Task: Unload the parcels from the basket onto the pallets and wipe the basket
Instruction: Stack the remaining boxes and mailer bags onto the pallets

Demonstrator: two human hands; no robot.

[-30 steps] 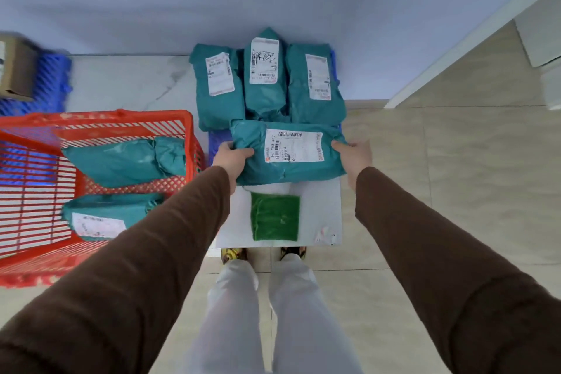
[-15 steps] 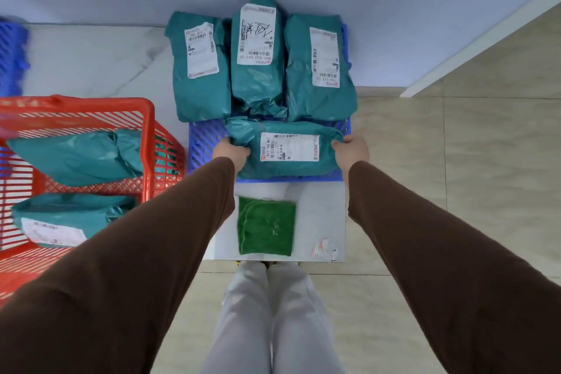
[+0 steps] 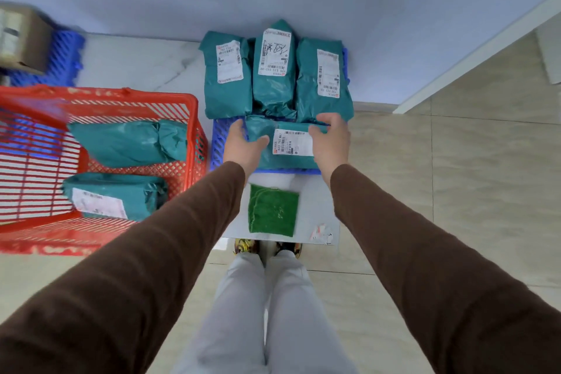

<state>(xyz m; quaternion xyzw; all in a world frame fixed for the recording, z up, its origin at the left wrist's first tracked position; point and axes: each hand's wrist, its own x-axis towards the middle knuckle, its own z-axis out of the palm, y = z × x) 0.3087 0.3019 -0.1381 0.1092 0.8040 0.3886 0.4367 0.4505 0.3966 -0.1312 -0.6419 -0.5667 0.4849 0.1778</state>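
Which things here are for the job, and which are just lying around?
For the job:
- red plastic basket with two teal bagged parcels inside
- teal parcel under both hands
- three teal parcels on blue plastic pallet
- green wiping cloth

Lying about:
- brown cardboard box
- white floor mat

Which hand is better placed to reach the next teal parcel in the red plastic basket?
Probably the left hand: the red plastic basket with its two teal parcels sits on that side, while the right hand is farther away.
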